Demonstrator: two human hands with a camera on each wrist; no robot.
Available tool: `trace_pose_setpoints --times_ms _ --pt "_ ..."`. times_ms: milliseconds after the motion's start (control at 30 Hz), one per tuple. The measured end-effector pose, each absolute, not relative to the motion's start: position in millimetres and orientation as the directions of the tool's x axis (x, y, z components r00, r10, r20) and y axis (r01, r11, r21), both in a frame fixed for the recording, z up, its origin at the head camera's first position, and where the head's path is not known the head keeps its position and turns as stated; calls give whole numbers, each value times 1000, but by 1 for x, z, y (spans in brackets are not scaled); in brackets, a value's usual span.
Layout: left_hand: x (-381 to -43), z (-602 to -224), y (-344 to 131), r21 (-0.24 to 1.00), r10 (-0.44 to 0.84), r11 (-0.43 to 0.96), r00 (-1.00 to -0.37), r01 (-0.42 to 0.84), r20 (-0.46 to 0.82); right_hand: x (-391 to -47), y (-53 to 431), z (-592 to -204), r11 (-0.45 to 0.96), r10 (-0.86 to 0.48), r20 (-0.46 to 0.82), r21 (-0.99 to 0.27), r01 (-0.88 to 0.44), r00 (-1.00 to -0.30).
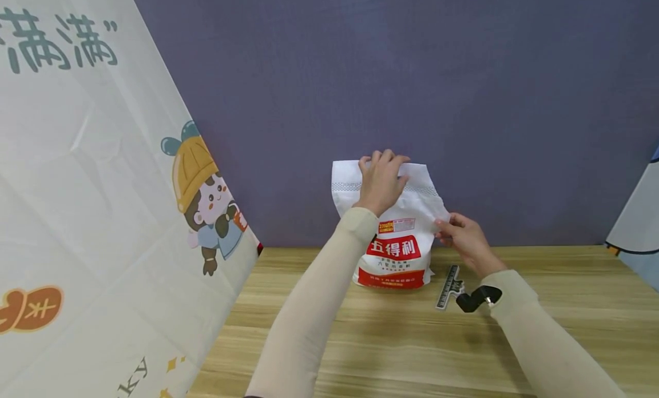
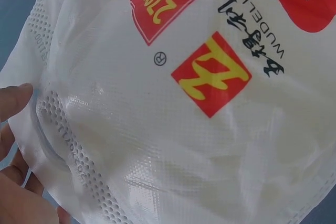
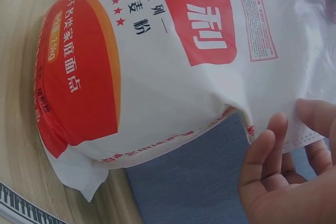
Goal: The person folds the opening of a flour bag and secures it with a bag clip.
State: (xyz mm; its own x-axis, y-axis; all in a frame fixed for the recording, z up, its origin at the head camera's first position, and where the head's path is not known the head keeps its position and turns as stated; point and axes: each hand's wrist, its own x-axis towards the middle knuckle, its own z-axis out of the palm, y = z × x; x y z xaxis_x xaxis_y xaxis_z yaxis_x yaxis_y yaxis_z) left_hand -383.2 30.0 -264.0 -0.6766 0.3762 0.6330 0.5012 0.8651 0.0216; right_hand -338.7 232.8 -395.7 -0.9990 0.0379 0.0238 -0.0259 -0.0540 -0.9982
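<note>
A white and red flour bag (image 1: 395,261) stands upright on the table. My left hand (image 1: 381,180) grips its top band; in the left wrist view the thumb (image 2: 16,100) lies on the front face, with the fingers partly hidden behind the edge. On the bag's right side, my right hand (image 1: 467,238) pinches the loose edge below the top. Up close in the right wrist view, the thumb (image 3: 317,116) presses the plastic and other fingers curl around the edge. The bag's lower part bulges, while its upper part is flat and creased.
A metal clip (image 1: 449,286) with a dark patterned strip lies on the wooden table (image 1: 391,335), right of the bag. Behind rises a dark blue-grey backdrop (image 1: 412,72). A white printed sheet (image 1: 103,186) hangs along the left side.
</note>
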Motion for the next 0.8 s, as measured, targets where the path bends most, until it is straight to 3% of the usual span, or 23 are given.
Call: trace_pose_setpoints --times_ms 367,800 --pt "-382 -263 28 41 366 853 -653 520 662 -338 231 -403 -66 70 7 -998 -11 -998" --pt "-383 -264 26 36 341 862 -632 505 696 -336 226 -406 -237 169 26 -969 -66 -985"
